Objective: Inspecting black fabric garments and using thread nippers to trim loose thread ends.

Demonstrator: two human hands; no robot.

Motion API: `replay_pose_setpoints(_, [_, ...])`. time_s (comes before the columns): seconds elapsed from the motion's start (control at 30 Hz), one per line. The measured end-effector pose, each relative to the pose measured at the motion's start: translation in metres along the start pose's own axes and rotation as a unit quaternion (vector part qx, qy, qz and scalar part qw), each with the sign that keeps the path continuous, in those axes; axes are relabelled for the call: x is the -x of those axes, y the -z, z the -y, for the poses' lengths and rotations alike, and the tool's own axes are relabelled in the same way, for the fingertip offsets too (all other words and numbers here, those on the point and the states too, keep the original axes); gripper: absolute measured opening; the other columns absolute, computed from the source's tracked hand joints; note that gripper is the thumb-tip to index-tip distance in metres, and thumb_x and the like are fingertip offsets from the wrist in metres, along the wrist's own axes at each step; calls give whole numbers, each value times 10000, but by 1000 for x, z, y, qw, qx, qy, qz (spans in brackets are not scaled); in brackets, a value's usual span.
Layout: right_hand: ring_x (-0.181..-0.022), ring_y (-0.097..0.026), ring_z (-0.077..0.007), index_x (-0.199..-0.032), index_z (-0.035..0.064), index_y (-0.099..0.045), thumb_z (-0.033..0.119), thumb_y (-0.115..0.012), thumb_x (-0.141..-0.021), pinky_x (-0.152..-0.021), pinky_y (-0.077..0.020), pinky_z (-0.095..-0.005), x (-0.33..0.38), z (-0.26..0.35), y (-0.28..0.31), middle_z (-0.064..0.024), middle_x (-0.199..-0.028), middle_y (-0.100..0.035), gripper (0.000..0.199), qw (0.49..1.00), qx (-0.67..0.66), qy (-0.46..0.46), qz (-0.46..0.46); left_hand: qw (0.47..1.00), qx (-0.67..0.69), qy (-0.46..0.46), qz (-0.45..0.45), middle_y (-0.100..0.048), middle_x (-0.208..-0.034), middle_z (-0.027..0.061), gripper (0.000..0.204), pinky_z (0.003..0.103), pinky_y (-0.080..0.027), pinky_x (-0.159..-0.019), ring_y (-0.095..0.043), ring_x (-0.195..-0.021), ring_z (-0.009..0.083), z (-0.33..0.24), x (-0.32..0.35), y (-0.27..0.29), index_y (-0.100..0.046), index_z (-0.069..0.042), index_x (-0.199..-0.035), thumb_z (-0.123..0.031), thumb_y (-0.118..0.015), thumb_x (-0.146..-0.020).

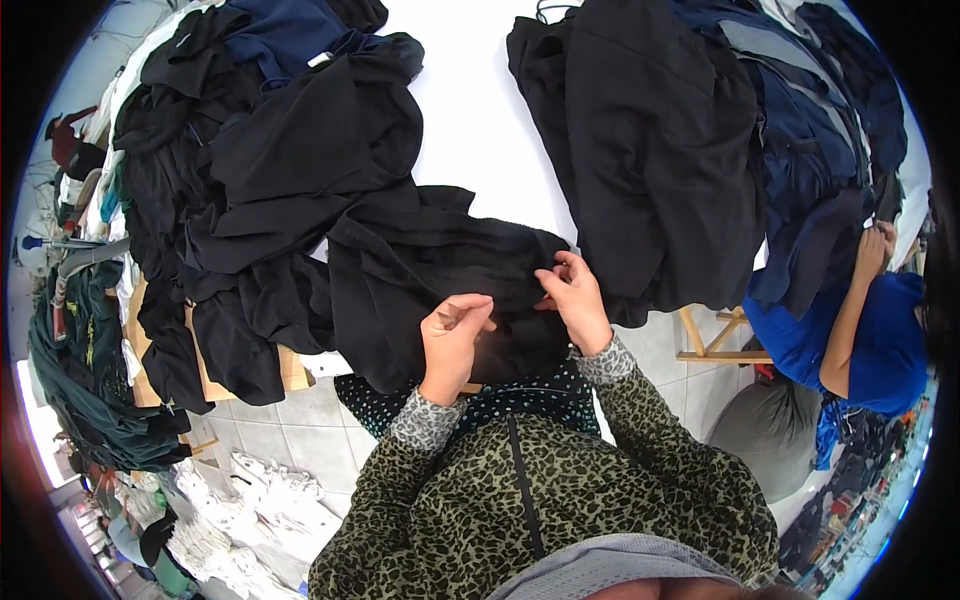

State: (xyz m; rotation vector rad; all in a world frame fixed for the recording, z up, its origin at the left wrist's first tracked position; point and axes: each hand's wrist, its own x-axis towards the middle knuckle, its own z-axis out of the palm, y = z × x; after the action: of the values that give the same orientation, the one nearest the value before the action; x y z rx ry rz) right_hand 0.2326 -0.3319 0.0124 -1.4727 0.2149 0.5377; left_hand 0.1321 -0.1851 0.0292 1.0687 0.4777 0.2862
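From my remote seat I saw the black garment point(400, 290) spread under and ahead of the left hand point(450, 345) and right hand point(583, 305). The left fingers curled above it, their grip unclear; the right ones bent close at its right end, perhaps pinching, I couldn't tell. I judged that end was being checked, which called for a sure pinch. Left of the fingers lay a dark clothing pile point(310, 130); beyond, the white bench point(470, 110).

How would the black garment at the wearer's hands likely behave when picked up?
The black garment is probably floppy, as it lies in soft folds. Its matte surface suggests little slipperiness. It may drag the black clothes touching it at left.
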Motion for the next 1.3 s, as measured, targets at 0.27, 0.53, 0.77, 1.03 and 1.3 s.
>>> replay_pose_setpoints(0.27, [-1016,-606,-300,-1139,-62,-525,162,-435,-956,-951,-459,-441,-6,14,16,-182,-1110,-611,303,868,-402,-228,183,963,248,45,-99,-628,-905,72,129,365,-521,-787,-623,-829,198,-13,-7,19,-583,-45,-1001,-58,-592,-873])
replay_pose_setpoints(0.53, [-1080,-576,-285,-1131,-35,-546,209,-392,-953,-992,-419,-444,-11,9,13,-157,-1133,-614,339,817,-530,-165,158,966,207,59,-144,-640,-896,92,173,364,-533,-770,-634,-799,203,-3,-13,28,-576,-13,-1033,-37,-600,-863])
replay_pose_setpoints(0.77, [-1042,-590,-241,-1086,6,-589,257,-452,-924,-941,-449,-391,-5,17,11,-98,-1102,-638,329,864,-455,-178,125,974,-22,210,79,-655,-770,116,223,229,-478,-504,-621,-579,154,-30,-5,29,-586,37,-1083,-46,-571,-877])
replay_pose_setpoints(1.03, [-1036,-599,-227,-1148,-16,-559,286,-454,-929,-925,-475,-377,8,26,28,-110,-1143,-618,388,917,-313,-196,150,842,-475,-208,147,-561,-1202,116,426,263,-491,-691,-613,-852,187,-46,-55,1,-585,-43,-1158,-80,-714,-753])
replay_pose_setpoints(1.3, [-967,-629,-208,-1156,-63,-544,354,-475,-957,-861,-517,-326,15,43,48,-138,-1103,-624,467,949,-211,-170,159,796,-507,-132,304,-473,-1326,178,536,347,-509,-764,-630,-858,295,-42,-74,-19,-459,-35,-1242,-139,-703,-776])
